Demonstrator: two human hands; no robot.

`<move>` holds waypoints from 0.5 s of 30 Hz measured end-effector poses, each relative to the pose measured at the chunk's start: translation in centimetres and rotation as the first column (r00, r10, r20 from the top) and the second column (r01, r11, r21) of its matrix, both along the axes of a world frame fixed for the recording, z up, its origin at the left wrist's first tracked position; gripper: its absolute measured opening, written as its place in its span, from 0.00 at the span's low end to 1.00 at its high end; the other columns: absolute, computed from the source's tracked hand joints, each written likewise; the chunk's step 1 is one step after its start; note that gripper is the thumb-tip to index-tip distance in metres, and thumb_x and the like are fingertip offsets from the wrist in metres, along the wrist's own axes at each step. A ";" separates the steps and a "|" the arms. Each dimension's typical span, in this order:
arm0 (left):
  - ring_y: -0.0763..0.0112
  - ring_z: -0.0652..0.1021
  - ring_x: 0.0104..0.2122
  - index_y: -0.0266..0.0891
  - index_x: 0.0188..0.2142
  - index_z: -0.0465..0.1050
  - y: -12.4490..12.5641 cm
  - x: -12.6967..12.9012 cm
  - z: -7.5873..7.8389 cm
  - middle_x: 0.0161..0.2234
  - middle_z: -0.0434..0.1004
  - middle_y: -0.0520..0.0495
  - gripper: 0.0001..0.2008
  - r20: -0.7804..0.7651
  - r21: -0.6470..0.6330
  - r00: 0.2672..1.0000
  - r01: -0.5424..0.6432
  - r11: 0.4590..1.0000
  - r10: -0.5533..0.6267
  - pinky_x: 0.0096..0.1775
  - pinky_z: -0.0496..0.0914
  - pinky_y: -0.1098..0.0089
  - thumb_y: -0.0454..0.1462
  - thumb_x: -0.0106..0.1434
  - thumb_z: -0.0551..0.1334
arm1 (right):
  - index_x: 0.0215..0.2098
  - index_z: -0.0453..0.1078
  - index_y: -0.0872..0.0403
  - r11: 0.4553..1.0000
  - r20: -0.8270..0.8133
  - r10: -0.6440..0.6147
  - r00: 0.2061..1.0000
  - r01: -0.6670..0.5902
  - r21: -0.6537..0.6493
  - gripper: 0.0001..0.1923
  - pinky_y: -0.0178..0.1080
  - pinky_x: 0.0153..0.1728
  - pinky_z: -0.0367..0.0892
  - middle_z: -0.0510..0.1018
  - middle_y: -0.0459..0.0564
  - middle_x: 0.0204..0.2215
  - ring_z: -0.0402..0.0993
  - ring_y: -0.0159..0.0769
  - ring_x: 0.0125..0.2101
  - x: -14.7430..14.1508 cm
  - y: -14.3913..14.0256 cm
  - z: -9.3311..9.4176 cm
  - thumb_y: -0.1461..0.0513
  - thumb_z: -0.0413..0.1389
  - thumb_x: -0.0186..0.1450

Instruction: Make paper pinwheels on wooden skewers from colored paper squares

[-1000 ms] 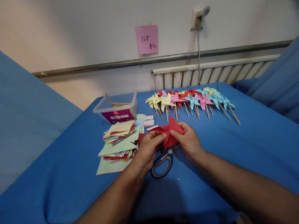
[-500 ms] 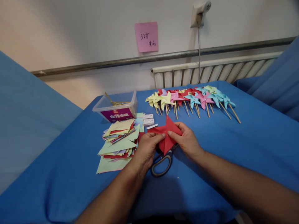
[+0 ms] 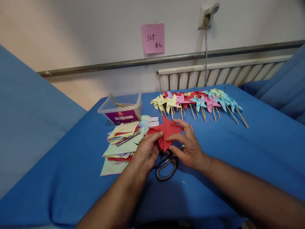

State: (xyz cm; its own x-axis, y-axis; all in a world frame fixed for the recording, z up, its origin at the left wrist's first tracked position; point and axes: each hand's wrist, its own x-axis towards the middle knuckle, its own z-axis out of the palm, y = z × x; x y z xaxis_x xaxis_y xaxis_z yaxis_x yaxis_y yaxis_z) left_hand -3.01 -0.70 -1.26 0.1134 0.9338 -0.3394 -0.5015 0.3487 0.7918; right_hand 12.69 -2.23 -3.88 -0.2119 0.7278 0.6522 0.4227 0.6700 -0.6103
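A red paper pinwheel blade piece [image 3: 166,129], cut into pointed arms, is held up over the table. My left hand [image 3: 148,149] pinches it near the middle, thumb on top. At its right side, my right hand [image 3: 189,146] has thumb and fingers curled around the lower right point; whether they grip it firmly is hard to see. Below the paper lies a pair of scissors [image 3: 176,165] with dark handles, its blades mostly hidden. Beside my left hand rises a stack of coloured paper sheets [image 3: 122,143].
A clear plastic box [image 3: 119,109] with wooden sticks stands at the back left. Small white boxes [image 3: 153,122] lie behind the paper. Finished pinwheels [image 3: 199,103] on sticks line the back right of the blue-covered table [image 3: 238,159], near a radiator [image 3: 226,71].
My right thumb has left the paper's centre, and that hand's fingers have shifted to its right edge and lower right point. My left hand keeps its pinch. The view has moved slightly.
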 end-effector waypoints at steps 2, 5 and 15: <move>0.71 0.76 0.25 0.34 0.29 0.77 -0.1 0.0 -0.1 0.28 0.79 0.47 0.08 -0.019 0.007 1.000 0.020 1.000 -0.020 0.30 0.70 0.71 0.34 0.48 0.70 | 0.38 0.72 0.45 1.000 -0.018 -0.012 1.000 0.012 0.004 0.07 0.57 0.58 0.55 0.60 0.47 0.59 0.56 0.48 0.59 0.0 0.1 0.0 0.62 0.59 0.60; 0.73 0.74 0.24 0.35 0.27 0.77 -0.2 0.1 -0.3 0.24 0.77 0.48 0.06 -0.040 0.041 0.999 0.027 0.999 -0.026 0.29 0.69 0.73 0.34 0.49 0.70 | 0.34 0.72 0.47 0.998 -0.074 -0.028 0.997 0.024 -0.053 0.02 0.55 0.56 0.58 0.65 0.48 0.55 0.60 0.45 0.57 0.0 0.2 0.0 0.61 0.58 0.62; 0.73 0.74 0.24 0.32 0.29 0.77 -0.3 0.7 -0.7 0.24 0.76 0.47 0.08 -0.122 0.045 0.990 0.076 0.996 -0.070 0.32 0.69 0.72 0.34 0.48 0.70 | 0.25 0.67 0.52 0.982 -0.185 -0.121 0.975 0.091 -0.167 0.06 0.48 0.50 0.63 0.72 0.52 0.45 0.68 0.42 0.49 -0.2 0.6 -0.3 0.65 0.57 0.60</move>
